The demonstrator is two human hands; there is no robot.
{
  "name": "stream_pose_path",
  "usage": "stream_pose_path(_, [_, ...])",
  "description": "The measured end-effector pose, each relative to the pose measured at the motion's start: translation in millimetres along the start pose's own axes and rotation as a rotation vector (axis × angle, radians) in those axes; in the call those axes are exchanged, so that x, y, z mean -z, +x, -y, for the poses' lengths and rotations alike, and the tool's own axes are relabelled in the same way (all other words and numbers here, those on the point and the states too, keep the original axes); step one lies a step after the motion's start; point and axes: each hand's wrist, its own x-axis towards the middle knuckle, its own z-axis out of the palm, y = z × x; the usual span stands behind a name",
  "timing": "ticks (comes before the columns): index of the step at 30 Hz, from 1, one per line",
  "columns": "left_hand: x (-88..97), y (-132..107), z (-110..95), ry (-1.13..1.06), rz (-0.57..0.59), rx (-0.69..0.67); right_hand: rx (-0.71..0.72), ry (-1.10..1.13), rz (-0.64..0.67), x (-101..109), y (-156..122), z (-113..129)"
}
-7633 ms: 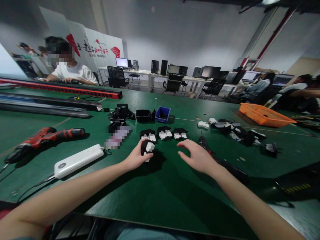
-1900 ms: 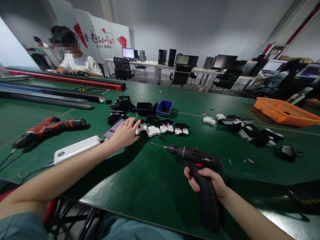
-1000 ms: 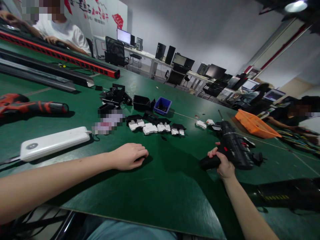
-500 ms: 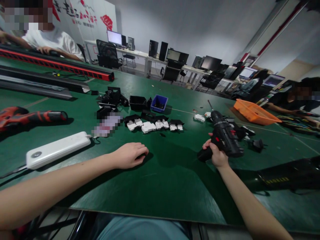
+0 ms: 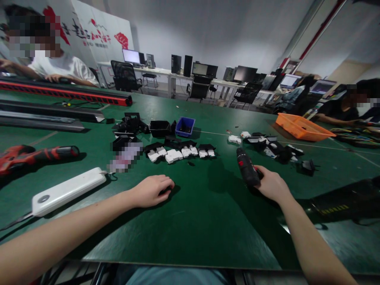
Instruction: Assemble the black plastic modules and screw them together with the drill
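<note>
Green tabletop (image 5: 192, 231), lower centre of frame. We log a black drill (image 5: 247, 168) right of centre, nose angled toward the upper left, held in the right hand (image 5: 271, 184); the fingers wrap it, mostly hidden, presumably low on the body for control. The left hand (image 5: 152, 190), left of centre, rests on the tabletop, apparently as a prop. Its fingers curl narrowly; we cannot tell whether anything sits inside. Black-and-white parts (image 5: 174, 156) lie in a row at mid-frame, probably kept within reach of both hands; a blue bin (image 5: 182, 133) stands just beyond.

Against half a second ago: the drill has swung round, and its bit, visible then, we cannot make out now. Left-hand pose and row: unchanged.
</note>
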Motion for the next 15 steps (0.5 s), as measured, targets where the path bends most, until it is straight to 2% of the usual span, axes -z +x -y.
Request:
stream_pose_path(3, [-0.8,0,0,0.003,0.003,0.010,-0.046,-0.069,0.083,4,-1,8])
stream_pose_path(10, [-0.5,0,0,-0.001,-0.002,0.008,-0.085,-0.099,0.117,6,-1,13])
stream_pose_path(15, [0.1,-1,0,-0.009,-0.010,0.005,-0.090,-0.073,0.187,5,-1,21])
